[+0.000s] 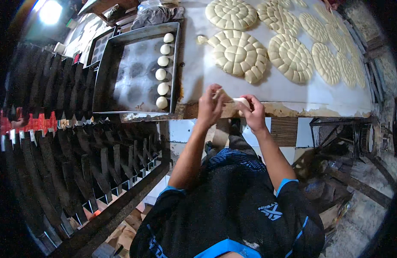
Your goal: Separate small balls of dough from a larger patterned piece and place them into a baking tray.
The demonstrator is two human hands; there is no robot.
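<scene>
At the front edge of the table, my left hand and my right hand are raised close together. A small piece of pale dough stretches between them, pinched in the fingers of both. Just beyond lies a round slab of dough cut into wedge-like segments, with a small lump at its left and another at its lower edge. To the left of my hands, a dark metal baking tray holds a column of several smooth dough balls along its right side.
More segmented dough rounds cover the table toward the back and right. A grey cloth lies behind the tray. Dark rack slats fill the left, and a metal frame stands under the table at right.
</scene>
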